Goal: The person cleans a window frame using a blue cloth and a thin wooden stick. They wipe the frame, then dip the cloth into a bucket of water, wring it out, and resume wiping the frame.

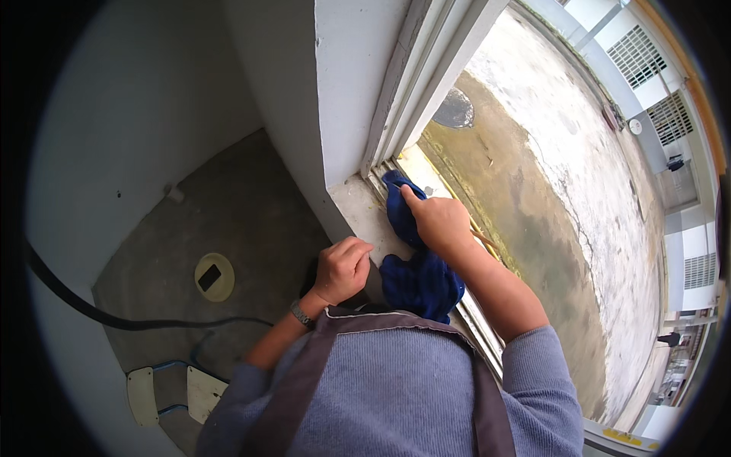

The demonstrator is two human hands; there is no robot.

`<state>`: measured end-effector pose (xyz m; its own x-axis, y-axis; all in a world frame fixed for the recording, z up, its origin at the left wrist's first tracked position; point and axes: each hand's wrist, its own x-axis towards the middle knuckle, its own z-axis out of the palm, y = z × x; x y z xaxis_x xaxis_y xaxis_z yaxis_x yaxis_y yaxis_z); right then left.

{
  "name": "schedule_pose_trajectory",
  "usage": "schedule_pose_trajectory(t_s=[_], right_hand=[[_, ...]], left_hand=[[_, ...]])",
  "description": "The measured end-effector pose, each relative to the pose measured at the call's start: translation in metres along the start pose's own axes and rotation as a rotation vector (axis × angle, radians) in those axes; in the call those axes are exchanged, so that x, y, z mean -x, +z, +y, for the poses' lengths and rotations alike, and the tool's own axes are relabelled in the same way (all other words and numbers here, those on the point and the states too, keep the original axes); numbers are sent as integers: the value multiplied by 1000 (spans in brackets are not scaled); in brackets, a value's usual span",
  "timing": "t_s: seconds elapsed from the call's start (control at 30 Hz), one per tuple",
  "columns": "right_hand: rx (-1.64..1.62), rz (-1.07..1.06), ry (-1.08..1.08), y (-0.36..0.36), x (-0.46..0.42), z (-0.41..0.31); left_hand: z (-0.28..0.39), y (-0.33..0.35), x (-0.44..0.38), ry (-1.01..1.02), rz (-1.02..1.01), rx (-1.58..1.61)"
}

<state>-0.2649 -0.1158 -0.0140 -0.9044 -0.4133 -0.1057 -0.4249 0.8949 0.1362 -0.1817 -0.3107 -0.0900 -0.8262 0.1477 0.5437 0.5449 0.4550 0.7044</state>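
A blue cloth [422,280] lies bunched over the window sill [360,205], one end of it reaching up into the corner of the metal sliding-window track [377,181]. My right hand [442,220] grips that upper end, index finger extended along it against the track. Near the sill's inner edge is my left hand [342,268], its fingers curled with nothing visible in them. A metal-band watch [301,314] circles the left wrist.
The white window frame [425,85] and wall corner [328,114] rise beyond the sill. A yellow round stool or basin [227,271] with a dark rectangular object, a chair [143,397] and a black hose [131,324] are at left. Outside lies a concrete yard [548,188].
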Motion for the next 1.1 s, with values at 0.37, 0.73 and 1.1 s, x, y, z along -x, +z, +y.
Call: schedule_pose_trajectory(t_s=[0.37,0.73,1.1], right_hand=[[-72,-123,-215,3,-1,51],[-216,132,-112,29,-28,24],[-212,119,-102,27,-9,13]], left_hand=[[10,16,-29,117,-95,22],[20,42,-50,201,-194,61],[7,24,-23,119,-164,35]])
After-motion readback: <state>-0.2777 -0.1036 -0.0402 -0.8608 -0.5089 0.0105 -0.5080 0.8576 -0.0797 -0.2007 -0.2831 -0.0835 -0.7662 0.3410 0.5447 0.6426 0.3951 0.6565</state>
